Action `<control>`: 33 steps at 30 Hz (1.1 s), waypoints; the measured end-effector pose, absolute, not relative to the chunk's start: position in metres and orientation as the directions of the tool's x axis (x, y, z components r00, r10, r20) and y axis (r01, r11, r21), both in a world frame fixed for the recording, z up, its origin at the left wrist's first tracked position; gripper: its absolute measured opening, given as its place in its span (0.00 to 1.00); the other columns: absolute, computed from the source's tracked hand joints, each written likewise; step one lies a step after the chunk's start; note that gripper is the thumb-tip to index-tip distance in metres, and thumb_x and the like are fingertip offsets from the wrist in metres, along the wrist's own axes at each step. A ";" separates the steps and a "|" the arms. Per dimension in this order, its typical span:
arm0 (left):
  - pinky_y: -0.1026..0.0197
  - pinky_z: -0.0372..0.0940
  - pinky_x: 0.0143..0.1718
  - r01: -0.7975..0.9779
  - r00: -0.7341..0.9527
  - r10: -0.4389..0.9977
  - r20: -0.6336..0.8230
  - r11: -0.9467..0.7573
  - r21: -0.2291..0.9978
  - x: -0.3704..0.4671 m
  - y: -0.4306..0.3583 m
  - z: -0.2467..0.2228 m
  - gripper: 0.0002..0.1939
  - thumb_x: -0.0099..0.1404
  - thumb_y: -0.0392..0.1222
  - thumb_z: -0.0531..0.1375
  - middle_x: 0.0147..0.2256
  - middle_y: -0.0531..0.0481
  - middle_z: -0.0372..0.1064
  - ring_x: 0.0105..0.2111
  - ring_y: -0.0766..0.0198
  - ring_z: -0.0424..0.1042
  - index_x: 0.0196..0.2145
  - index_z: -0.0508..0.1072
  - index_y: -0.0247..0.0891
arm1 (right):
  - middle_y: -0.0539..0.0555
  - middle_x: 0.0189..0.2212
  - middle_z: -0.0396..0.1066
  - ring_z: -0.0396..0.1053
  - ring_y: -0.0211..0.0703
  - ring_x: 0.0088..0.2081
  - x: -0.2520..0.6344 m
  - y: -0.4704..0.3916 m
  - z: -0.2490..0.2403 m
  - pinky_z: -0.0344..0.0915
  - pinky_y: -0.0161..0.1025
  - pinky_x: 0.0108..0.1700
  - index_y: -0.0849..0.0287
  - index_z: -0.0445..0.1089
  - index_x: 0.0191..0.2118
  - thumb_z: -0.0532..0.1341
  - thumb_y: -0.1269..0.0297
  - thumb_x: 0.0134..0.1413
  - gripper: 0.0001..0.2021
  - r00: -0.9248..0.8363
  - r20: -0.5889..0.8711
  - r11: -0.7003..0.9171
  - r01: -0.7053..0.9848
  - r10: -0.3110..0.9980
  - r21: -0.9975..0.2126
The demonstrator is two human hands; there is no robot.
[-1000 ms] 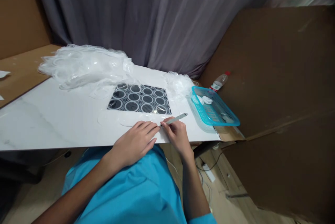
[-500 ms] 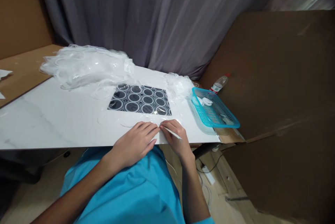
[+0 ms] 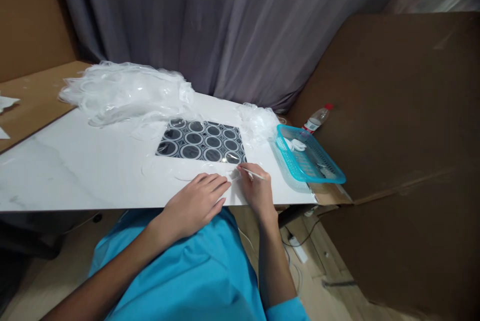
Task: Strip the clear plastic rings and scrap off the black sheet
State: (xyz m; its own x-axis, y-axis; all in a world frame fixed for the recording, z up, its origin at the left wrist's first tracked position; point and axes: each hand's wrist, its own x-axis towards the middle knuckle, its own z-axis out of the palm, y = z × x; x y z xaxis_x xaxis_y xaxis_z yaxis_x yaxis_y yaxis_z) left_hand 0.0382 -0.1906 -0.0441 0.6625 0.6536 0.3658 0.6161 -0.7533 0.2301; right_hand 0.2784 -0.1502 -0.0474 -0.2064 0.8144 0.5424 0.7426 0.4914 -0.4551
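My left hand (image 3: 200, 198) lies palm down at the table's front edge, fingers stretched out over the white top; anything under the palm is hidden. Pinched in my right hand (image 3: 258, 192) is a thin white stick (image 3: 255, 174), its tip near the front right corner of a patterned sheet. That dark sheet with pale circles (image 3: 202, 142) lies flat beyond both hands and looks glossy. Faint clear curved strips (image 3: 183, 178) rest on the table between the sheet and my left hand.
Behind the sheet is a large heap of clear plastic pieces (image 3: 127, 93), with a smaller pile (image 3: 258, 123) right of it. A blue basket (image 3: 279, 153) holding white items stands at the right, beside a red-capped bottle (image 3: 317, 119). Cardboard walls (image 3: 405, 111) and a grey curtain (image 3: 195, 26) enclose the table.
My right hand has moved away from my left fingertips, forward and slightly right toward the sheet, carrying the white stick. The left hand has stayed almost still.
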 end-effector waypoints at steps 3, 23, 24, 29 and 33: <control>0.45 0.62 0.66 0.609 0.659 0.657 0.365 -0.752 0.253 0.038 -0.190 -0.044 0.19 0.86 0.47 0.51 0.65 0.43 0.73 0.65 0.50 0.70 0.67 0.71 0.42 | 0.60 0.43 0.85 0.82 0.56 0.44 0.286 -0.146 -0.046 0.75 0.49 0.51 0.55 0.82 0.47 0.60 0.58 0.78 0.14 -0.037 0.569 0.419 0.716 0.821 -0.558; 0.46 0.60 0.66 0.621 0.665 0.663 0.344 -0.747 0.239 0.037 -0.191 -0.041 0.19 0.86 0.46 0.51 0.65 0.44 0.73 0.65 0.50 0.70 0.67 0.71 0.41 | 0.58 0.49 0.85 0.82 0.54 0.54 0.288 -0.171 -0.035 0.77 0.52 0.61 0.52 0.86 0.44 0.69 0.57 0.72 0.08 -0.255 0.335 0.409 0.345 0.907 -0.845; 0.46 0.60 0.66 0.621 0.663 0.664 0.346 -0.745 0.241 0.037 -0.191 -0.041 0.19 0.86 0.46 0.51 0.65 0.44 0.73 0.65 0.50 0.70 0.66 0.71 0.42 | 0.58 0.49 0.85 0.82 0.54 0.54 0.286 -0.170 -0.037 0.77 0.52 0.61 0.52 0.86 0.45 0.69 0.57 0.72 0.08 -0.268 0.344 0.425 0.358 0.900 -0.832; 0.46 0.61 0.66 0.620 0.656 0.664 0.359 -0.745 0.245 0.037 -0.191 -0.042 0.19 0.86 0.46 0.51 0.64 0.44 0.73 0.65 0.51 0.70 0.66 0.72 0.43 | 0.59 0.49 0.85 0.82 0.55 0.52 0.287 -0.161 -0.048 0.78 0.50 0.55 0.52 0.85 0.46 0.67 0.56 0.74 0.09 -0.256 0.373 0.452 0.460 0.892 -0.765; 0.46 0.61 0.65 0.616 0.655 0.661 0.366 -0.748 0.249 0.038 -0.191 -0.042 0.19 0.86 0.46 0.51 0.63 0.44 0.74 0.64 0.51 0.71 0.66 0.72 0.43 | 0.58 0.48 0.86 0.83 0.56 0.50 0.286 -0.160 -0.051 0.76 0.50 0.55 0.51 0.84 0.50 0.64 0.58 0.77 0.10 -0.236 0.418 0.471 0.587 0.877 -0.658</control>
State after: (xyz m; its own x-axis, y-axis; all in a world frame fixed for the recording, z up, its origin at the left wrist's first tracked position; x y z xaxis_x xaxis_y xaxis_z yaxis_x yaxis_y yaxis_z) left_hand 0.0378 -0.1912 -0.0420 0.6551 0.6610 0.3660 0.6156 -0.7478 0.2486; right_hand 0.2865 -0.1601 -0.0505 -0.2356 0.8773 0.4182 0.5875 0.4713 -0.6578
